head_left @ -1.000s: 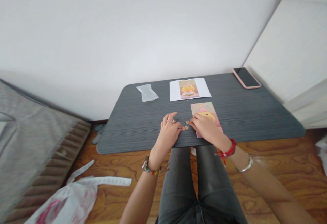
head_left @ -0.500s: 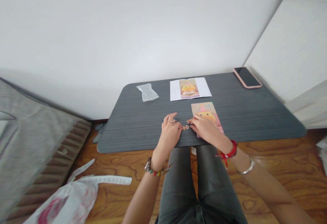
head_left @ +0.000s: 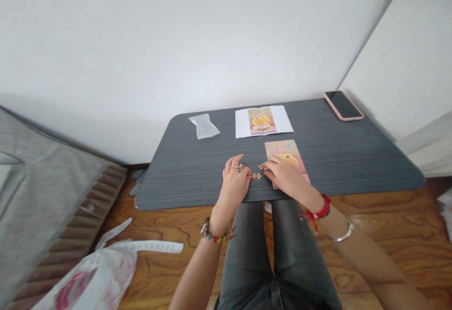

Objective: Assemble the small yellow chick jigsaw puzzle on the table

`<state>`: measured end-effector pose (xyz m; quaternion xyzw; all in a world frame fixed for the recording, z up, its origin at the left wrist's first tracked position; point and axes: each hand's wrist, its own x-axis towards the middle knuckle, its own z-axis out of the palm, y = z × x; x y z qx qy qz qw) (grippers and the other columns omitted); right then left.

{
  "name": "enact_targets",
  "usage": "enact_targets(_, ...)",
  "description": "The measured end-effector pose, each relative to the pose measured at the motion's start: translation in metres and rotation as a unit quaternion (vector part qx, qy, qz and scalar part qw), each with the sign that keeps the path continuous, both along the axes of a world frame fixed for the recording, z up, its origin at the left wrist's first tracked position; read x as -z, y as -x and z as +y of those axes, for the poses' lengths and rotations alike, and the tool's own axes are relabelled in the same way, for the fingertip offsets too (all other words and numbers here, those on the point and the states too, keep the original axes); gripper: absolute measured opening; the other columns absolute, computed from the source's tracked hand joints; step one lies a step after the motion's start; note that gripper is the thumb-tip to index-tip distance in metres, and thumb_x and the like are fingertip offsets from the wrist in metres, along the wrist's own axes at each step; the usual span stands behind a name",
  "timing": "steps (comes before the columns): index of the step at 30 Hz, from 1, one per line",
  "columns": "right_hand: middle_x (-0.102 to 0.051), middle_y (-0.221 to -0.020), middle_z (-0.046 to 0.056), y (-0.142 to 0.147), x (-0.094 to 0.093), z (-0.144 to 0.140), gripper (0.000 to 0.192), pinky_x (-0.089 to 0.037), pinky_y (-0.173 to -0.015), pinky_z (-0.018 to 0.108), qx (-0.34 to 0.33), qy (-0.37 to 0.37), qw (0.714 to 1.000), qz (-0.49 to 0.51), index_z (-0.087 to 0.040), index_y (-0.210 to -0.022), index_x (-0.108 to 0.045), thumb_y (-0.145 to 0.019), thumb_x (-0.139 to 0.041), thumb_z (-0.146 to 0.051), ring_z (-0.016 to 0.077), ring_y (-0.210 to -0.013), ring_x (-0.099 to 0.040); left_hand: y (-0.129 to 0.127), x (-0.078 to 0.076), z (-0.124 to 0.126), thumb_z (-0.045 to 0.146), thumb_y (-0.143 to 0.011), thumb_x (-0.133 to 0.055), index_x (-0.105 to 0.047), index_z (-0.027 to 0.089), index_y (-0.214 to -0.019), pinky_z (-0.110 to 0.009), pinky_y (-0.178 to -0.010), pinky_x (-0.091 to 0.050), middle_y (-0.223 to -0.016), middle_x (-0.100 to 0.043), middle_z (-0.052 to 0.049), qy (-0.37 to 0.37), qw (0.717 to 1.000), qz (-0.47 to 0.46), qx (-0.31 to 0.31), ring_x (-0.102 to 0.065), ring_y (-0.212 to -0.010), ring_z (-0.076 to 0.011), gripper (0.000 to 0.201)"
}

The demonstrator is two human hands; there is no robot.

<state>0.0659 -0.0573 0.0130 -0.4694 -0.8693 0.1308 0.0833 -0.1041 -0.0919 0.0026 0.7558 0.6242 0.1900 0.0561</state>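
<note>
On a dark grey table (head_left: 353, 154) lies a partly built jigsaw puzzle (head_left: 284, 153) showing a yellow chick on pink. My right hand (head_left: 286, 177) rests on its lower left part, fingertips at the puzzle's left edge. My left hand (head_left: 235, 183) lies on the table just left of it, fingers curled, touching small loose puzzle pieces (head_left: 256, 175) that sit between the two hands. I cannot tell whether either hand pinches a piece. A printed reference picture (head_left: 263, 121) of the same chick lies further back.
An empty clear plastic bag (head_left: 204, 126) lies at the table's back left. A pink-cased phone (head_left: 343, 105) is at the back right corner. A white cabinet (head_left: 406, 65) stands to the right. A plastic bag (head_left: 88, 281) lies on the wooden floor at left.
Both hands have stayed at the loose pieces with only small finger shifts. The view has tilted slightly, so everything sits a little higher.
</note>
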Motion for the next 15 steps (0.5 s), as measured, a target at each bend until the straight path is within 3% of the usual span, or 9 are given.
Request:
enact_targets(7, -0.059, -0.098, 0.011, 0.004, 0.001, 0.005, 0.024, -0.042, -0.072, 0.028, 0.029, -0.005, 0.996, -0.078, -0.014, -0.093, -0.062, -0.091, -0.041, -0.024, 0.0189, -0.085, -0.060, 0.000, 0.000, -0.001, 0.014, -0.078, -0.059, -0.066, 0.019, -0.082, -0.050, -0.094, -0.042, -0.131, -0.042, -0.011, -0.009, 1.000, -0.002, -0.003, -0.035, -0.122, -0.0307, 0.009)
enact_targets(15, -0.059, -0.099, 0.010, 0.000, 0.007, 0.011, 0.020, -0.042, -0.075, 0.027, -0.006, 0.006, 0.999, -0.043, -0.014, -0.096, -0.060, -0.091, -0.042, -0.023, 0.0191, -0.092, -0.059, -0.006, -0.003, 0.006, 0.014, -0.079, -0.058, -0.068, 0.020, -0.088, -0.049, -0.095, -0.042, -0.133, -0.041, -0.011, -0.001, 1.000, 0.005, 0.006, -0.034, -0.123, -0.0310, 0.015)
